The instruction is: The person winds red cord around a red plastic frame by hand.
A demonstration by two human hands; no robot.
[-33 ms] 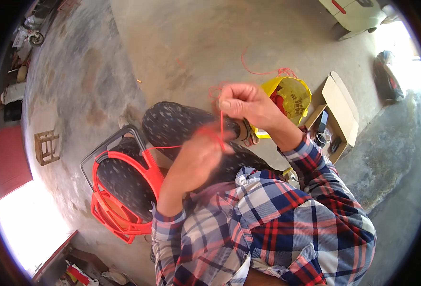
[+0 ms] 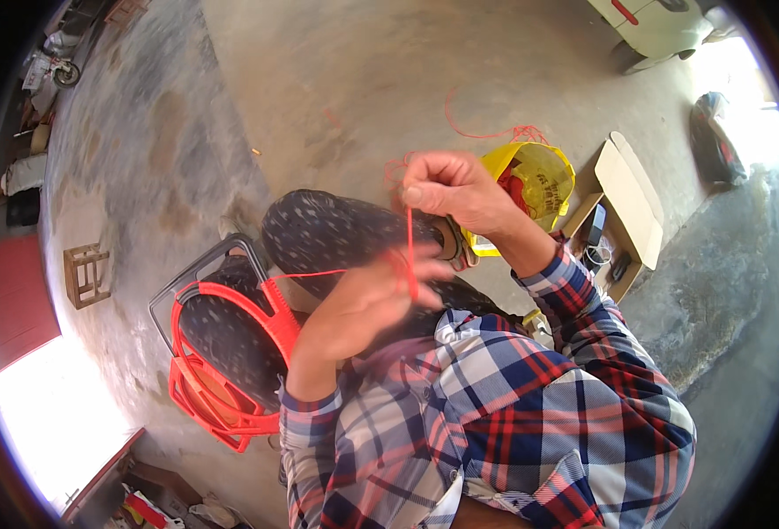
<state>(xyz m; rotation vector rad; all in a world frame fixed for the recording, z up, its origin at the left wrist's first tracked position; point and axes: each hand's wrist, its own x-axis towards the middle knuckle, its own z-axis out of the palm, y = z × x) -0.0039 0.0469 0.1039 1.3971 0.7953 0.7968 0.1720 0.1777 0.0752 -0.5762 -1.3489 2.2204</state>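
Note:
My right hand is pinched shut on a thin red cord, which hangs straight down from its fingertips. Below it my left hand, smeared by motion, has its fingers stretched out, with loops of the cord around them. From this hand the cord runs left to a red plastic reel frame with a black handle, beside my left thigh. More cord lies loose on the floor past my right hand and at the mouth of a yellow bag, which has red material inside.
An open cardboard box with a dark object and a white cable stands right of the bag. A small wooden stool is on the floor at left. Farther off are a dark bundle and a pale vehicle.
My left hand has shifted slightly right and its fingers have straightened. My right hand has barely moved, with the cord still pinched.

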